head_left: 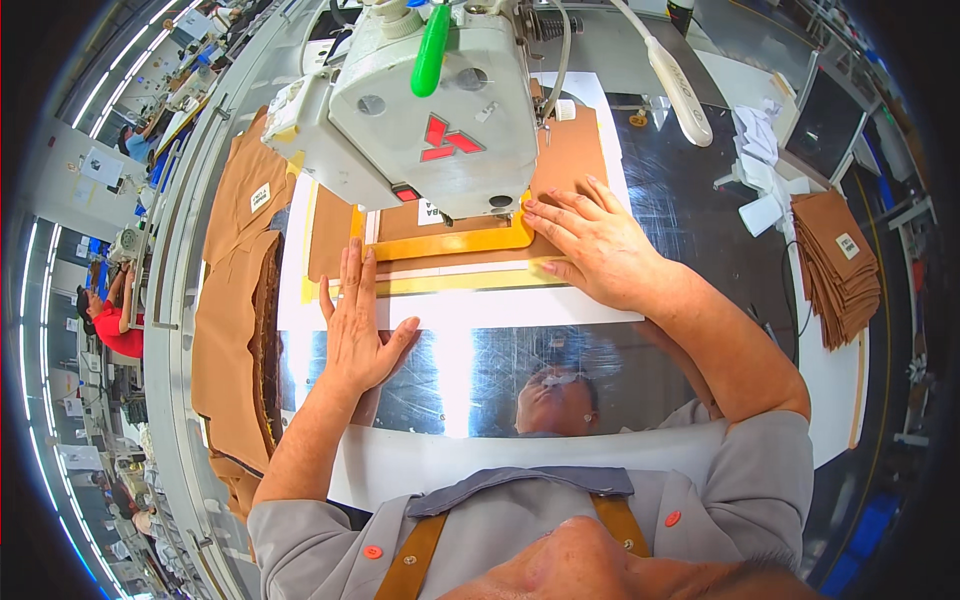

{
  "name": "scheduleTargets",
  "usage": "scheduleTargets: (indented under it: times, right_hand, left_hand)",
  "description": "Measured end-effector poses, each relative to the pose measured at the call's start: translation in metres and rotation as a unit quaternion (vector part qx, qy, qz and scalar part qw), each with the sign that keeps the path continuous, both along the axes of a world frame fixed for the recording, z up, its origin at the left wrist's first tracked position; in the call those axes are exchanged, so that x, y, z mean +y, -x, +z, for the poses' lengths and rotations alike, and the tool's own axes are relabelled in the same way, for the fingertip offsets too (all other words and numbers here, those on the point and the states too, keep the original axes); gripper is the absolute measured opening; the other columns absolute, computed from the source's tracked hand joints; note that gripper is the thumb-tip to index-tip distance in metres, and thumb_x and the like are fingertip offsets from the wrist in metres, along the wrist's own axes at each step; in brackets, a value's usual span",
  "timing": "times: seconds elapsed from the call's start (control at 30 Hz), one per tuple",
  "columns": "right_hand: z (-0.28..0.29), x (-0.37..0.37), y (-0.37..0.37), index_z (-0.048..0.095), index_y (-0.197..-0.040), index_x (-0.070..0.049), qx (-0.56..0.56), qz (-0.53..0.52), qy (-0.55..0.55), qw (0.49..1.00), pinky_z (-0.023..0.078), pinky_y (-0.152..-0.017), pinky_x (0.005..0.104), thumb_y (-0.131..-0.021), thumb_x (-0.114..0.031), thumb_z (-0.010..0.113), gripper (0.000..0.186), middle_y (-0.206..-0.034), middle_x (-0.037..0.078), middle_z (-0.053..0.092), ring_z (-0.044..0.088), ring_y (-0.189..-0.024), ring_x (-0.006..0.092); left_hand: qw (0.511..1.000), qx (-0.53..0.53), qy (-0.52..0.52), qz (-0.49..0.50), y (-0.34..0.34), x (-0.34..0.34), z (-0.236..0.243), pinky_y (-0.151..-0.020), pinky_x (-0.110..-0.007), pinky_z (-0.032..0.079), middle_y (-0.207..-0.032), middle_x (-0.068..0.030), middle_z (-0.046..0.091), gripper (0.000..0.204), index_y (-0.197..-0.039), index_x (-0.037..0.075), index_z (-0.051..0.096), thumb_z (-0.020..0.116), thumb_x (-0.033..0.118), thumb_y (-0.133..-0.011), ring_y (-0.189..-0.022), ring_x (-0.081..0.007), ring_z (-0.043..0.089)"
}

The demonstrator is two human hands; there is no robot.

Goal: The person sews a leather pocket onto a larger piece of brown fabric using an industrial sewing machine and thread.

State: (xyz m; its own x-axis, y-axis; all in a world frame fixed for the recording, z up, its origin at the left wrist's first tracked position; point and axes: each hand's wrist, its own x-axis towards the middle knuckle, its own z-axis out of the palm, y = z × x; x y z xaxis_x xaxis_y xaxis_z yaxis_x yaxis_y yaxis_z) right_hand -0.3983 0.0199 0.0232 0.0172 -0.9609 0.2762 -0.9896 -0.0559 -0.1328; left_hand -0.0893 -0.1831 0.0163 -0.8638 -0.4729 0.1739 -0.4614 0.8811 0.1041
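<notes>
Under the white head of an industrial sewing machine [430, 120] lies brown fabric [578, 140] on a white sheet [450, 312] edged with yellow strips. A yellow clamp frame [450, 243] presses over the fabric near the needle area. My left hand [357, 335] rests with fingers stretched at the near left part of the sheet, fingertips by the clamp's left end. My right hand [600, 245] lies with fingers spread on the fabric and the sheet's right side, beside the clamp's right corner. Neither hand grips anything. The machine head hides part of the fabric.
Brown fabric pieces [230, 350] are heaped along the left, and a stack of brown pieces [838, 265] sits at the right. A green-handled tool [431, 50] and a white hand-held device [680, 95] hang above. Shiny metal tabletop [500, 375] lies nearer me. A person in red [118, 325] is far left.
</notes>
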Motion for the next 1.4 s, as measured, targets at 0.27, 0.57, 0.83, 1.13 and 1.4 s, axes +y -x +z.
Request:
scheduleTargets:
  times: [0.27,0.57,0.83,1.13,1.4]
  right_hand:
    - [0.007,0.002,-0.002,0.055,-0.144,-0.001,0.016,0.004,-0.01,1.0,0.02,-0.126,0.052,-0.097,-0.036,0.065,0.06,-0.152,0.01,0.054,0.041,-0.145,0.0289]
    - [0.012,0.022,0.005,0.066,-0.13,0.0,0.061,-0.059,0.001,0.996,0.025,-0.123,0.0534,-0.094,-0.043,0.067,0.057,-0.141,0.011,0.062,0.047,-0.14,0.0277]
    - [-0.001,0.08,0.03,0.065,-0.133,-0.003,0.049,-0.155,-0.004,0.987,0.026,-0.123,0.0538,-0.095,-0.04,0.067,0.053,-0.142,0.012,0.061,0.048,-0.139,0.0284]
    - [-0.02,0.123,0.059,0.043,-0.155,-0.003,-0.056,-0.452,-0.016,0.89,0.014,-0.124,0.0638,-0.104,-0.05,0.05,0.07,-0.166,0.011,0.035,0.023,-0.157,0.0314]
    - [-0.026,0.118,0.058,0.065,-0.141,-0.027,-0.054,-0.472,-0.008,0.88,0.008,-0.121,0.0723,-0.102,-0.046,0.054,0.044,-0.162,0.002,0.045,0.024,-0.157,0.032]
  left_hand:
    - [0.999,0.029,-0.001,0.016,0.002,0.007,0.004,-0.125,-0.056,-0.004,-0.172,-0.0201,0.013,0.098,-0.166,0.008,0.016,0.049,0.065,-0.094,-0.16,-0.0319,0.011]
    - [0.997,0.046,0.023,0.05,0.001,-0.002,-0.006,-0.125,-0.056,-0.002,-0.173,-0.0147,0.013,0.094,-0.166,0.011,0.018,0.052,0.06,-0.093,-0.159,-0.0287,0.017]
    - [0.993,0.074,0.043,0.084,0.0,-0.002,-0.013,-0.125,-0.06,0.003,-0.173,-0.0146,0.013,0.094,-0.164,0.006,0.022,0.057,0.058,-0.093,-0.16,-0.0284,0.014]
    - [0.995,0.027,0.071,0.061,0.007,0.009,0.002,-0.125,-0.06,0.0,-0.174,-0.0096,0.013,0.087,-0.163,0.009,0.028,0.052,0.058,-0.095,-0.161,-0.0264,0.01]
    - [0.993,-0.009,-0.009,0.115,0.042,0.016,0.004,-0.125,-0.061,0.001,-0.173,-0.0028,0.022,0.073,-0.158,0.019,0.044,0.053,0.058,-0.097,-0.16,-0.0264,0.011]
